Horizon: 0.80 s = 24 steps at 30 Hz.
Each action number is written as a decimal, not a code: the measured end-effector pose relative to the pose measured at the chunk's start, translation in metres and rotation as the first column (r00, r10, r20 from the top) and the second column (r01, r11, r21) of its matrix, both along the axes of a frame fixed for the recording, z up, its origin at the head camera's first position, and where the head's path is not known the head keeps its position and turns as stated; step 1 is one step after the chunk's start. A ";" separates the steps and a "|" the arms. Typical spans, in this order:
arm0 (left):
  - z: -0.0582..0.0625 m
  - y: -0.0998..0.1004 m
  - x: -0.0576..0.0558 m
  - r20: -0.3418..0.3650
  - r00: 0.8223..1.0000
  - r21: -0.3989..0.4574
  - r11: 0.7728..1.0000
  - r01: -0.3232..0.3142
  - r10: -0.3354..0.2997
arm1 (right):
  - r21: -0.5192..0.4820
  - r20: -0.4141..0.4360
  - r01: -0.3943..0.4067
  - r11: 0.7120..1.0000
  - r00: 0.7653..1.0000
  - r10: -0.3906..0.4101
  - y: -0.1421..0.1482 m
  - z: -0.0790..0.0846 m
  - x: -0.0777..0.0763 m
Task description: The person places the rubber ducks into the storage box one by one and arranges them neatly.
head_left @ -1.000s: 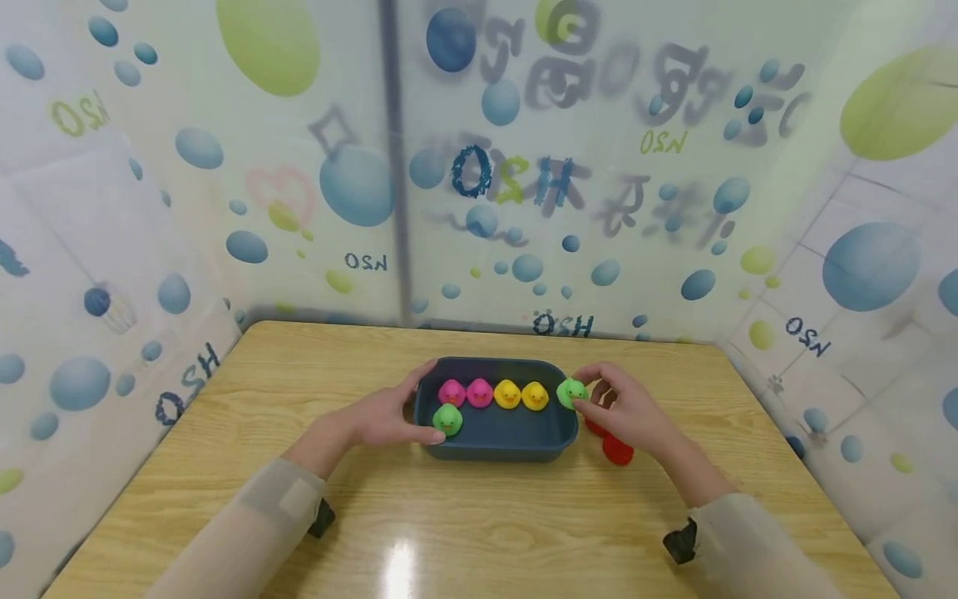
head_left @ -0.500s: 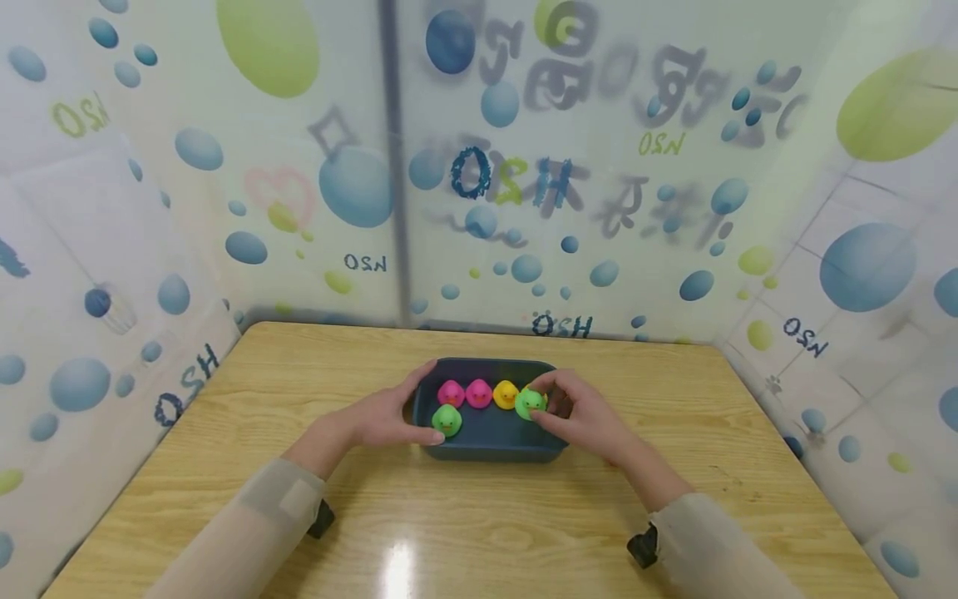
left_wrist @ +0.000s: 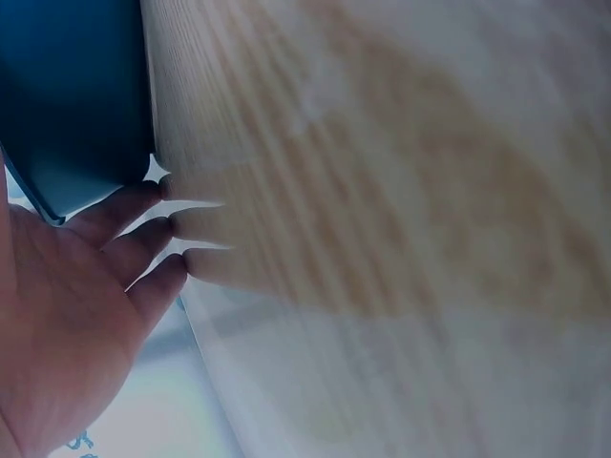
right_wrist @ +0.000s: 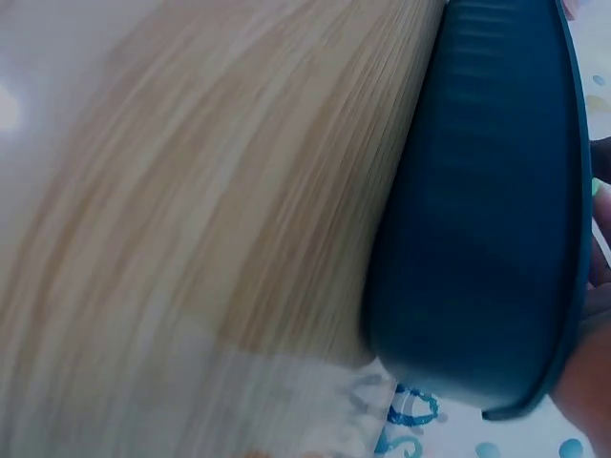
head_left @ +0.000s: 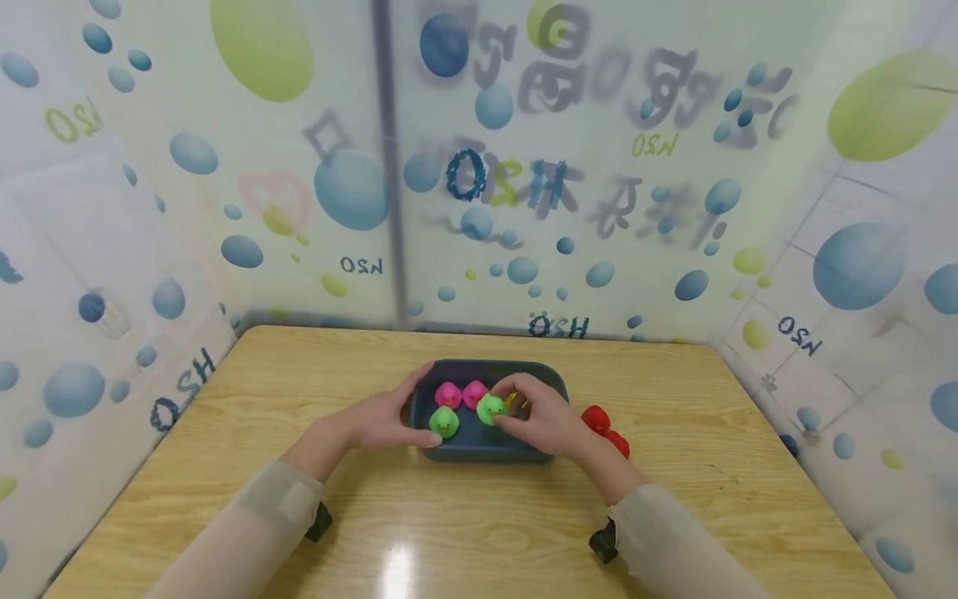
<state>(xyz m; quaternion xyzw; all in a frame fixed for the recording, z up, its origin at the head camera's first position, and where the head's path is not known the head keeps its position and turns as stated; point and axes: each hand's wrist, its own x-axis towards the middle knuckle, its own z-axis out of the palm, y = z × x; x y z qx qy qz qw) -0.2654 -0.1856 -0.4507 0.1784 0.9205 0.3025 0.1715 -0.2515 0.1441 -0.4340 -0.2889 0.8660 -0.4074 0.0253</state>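
A dark blue rectangular tub [head_left: 486,455] stands on the table. My left hand [head_left: 372,418] holds its left end, thumb at the front corner and index finger at the back one. In the left wrist view, the other fingers [left_wrist: 143,243] lie by the tub's end wall. My right hand [head_left: 550,423] pinches a green rubber duck [head_left: 490,409] over the tub's middle. Inside, another green duck [head_left: 444,423] sits front left, behind it two pink ducks [head_left: 448,395]. Yellow [head_left: 512,400] shows behind my right fingers, mostly hidden. The right wrist view shows mainly the tub's outer wall [right_wrist: 487,210].
Two red objects [head_left: 595,418] lie on the wooden table [head_left: 479,524] to the right of the tub. A patterned curtain-like sheet [head_left: 479,283] with blue and green dots rises behind the table and along both sides.
My right hand has carried the green duck leftward, from the tub's right rim to over its middle. The red objects have come back into view. My left hand stays on the tub.
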 end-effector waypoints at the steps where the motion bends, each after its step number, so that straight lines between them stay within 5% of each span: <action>1: -0.001 0.000 0.000 -0.001 1.000 0.000 1.000 0.002 -0.002 | 0.004 0.006 0.002 1.000 1.000 -0.002 -0.002 0.000 0.000; 24: -0.004 -0.001 0.000 0.006 1.000 0.035 0.999 0.005 -0.005 | 0.216 0.231 0.042 0.975 0.968 -0.093 -0.022 -0.005 -0.009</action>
